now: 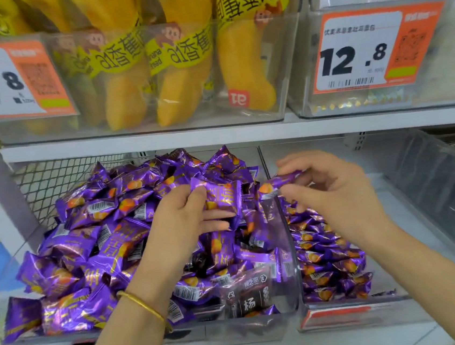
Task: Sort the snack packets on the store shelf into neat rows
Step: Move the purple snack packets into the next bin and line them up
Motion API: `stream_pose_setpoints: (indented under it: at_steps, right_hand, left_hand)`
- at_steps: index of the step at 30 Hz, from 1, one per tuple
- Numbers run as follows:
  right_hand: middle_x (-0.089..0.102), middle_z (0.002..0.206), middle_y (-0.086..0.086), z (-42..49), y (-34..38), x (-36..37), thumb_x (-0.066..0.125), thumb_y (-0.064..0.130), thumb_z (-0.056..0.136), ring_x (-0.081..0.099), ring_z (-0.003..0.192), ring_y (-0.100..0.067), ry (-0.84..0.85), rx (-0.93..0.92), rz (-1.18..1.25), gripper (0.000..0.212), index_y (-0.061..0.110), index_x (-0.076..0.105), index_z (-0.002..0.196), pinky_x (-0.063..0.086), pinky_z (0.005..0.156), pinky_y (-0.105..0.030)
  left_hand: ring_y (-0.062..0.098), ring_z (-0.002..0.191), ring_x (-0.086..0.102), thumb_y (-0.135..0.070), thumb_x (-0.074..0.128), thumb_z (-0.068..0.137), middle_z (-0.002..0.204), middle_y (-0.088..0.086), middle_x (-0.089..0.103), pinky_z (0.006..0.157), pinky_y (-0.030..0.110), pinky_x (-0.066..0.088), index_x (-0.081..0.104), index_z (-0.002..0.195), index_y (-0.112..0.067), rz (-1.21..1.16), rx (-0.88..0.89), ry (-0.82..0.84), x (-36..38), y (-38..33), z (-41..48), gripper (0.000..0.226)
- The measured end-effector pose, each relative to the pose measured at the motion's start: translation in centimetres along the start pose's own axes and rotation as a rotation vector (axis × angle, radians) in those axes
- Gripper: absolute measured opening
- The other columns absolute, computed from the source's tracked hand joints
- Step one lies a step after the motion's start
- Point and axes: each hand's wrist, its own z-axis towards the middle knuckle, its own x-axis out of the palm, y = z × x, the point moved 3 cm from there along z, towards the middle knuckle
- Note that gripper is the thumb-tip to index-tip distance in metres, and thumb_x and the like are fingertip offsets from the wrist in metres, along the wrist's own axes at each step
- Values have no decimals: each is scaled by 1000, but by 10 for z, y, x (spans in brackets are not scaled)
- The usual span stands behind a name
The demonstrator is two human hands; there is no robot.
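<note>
A white metal store shelf (161, 141) crosses the view. Below it, at 8 o'clock, a clear plastic bin (237, 331) holds a loose heap of crinkly purple foil snack packets (87, 243). At 4 o'clock a second clear bin (348, 317) holds a packed row of packets (328, 263). The left hand (180, 219), a gold bangle (142, 303) on its wrist, pinches one packet (220, 198) above the heap. The right hand (332, 189) pinches another packet (278, 182) over the wall between the bins. Yellow banana bread packs (181, 64) stand at 12 o'clock, a 12.8 price tag (362, 51) at 2 o'clock and wire mesh (53, 185) at 9 o'clock.
</note>
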Motion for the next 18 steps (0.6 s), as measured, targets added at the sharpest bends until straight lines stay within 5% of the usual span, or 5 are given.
stream_pose_setpoints:
  at_steps: [4, 8, 12, 18]
  right_hand:
    - [69, 102, 4, -5, 3, 4, 63, -11, 66, 68, 85, -17, 82, 14, 283, 36, 23, 68, 74, 54, 69, -23]
    - [65, 114, 0, -10, -1, 13, 56, -11, 70, 65, 100, -21, 174, -43, 189, 35, 19, 65, 83, 54, 81, -36]
    - [62, 121, 11, -12, -5, 20, 55, -5, 75, 63, 103, -18, 227, -70, 47, 35, 28, 65, 86, 50, 86, -29]
    - [62, 117, 20, -4, -2, 16, 47, 1, 70, 54, 110, -5, 150, -58, -183, 44, 35, 64, 93, 42, 91, -21]
  left_hand:
    - [30, 76, 72, -10, 39, 100, 86, 10, 34, 60, 29, 59, 42, 91, -7, -135, -100, 63, 9, 4, -4, 10]
    - [35, 78, 71, -17, 40, 99, 103, 14, 63, 67, 36, 60, 52, 116, -6, -249, -162, 149, 18, 3, -9, 24]
    - [35, 84, 70, -33, 50, 84, 103, 22, 69, 69, 35, 59, 50, 120, -4, -370, -204, 291, 26, 1, -15, 46]
    - [27, 75, 70, -13, 56, 88, 94, 17, 63, 71, 30, 59, 51, 109, -2, -280, -36, 72, 5, 2, -6, 23]
